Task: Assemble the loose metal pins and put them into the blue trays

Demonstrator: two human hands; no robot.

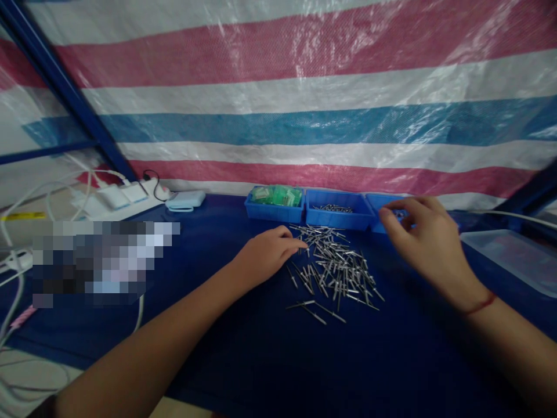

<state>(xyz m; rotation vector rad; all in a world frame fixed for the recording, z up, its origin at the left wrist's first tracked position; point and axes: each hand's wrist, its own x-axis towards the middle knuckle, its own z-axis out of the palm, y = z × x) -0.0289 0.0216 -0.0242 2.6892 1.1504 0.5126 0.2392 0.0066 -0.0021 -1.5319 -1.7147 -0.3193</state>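
Many silver blind rivets (343, 270) lie in a loose pile on the dark blue tabletop. At the pile's upper left edge is my left hand (272, 252), its fingers bent and the fingertips closed down at a rivet, which they partly cover. My right hand (429, 244) is raised before the right-hand blue bin (378, 223), partly hiding it. Its thumb and forefinger curl together in a pinch; anything between them is too small to make out. The middle blue bin (339, 219) holds more rivets.
A left blue bin (273, 212) holds green and clear packets. A translucent plastic lid or tray (513, 255) lies at the right. Power strip (126, 197), cables and a light-blue case (185, 200) sit at the left. Behind hangs a striped tarp (278, 128).
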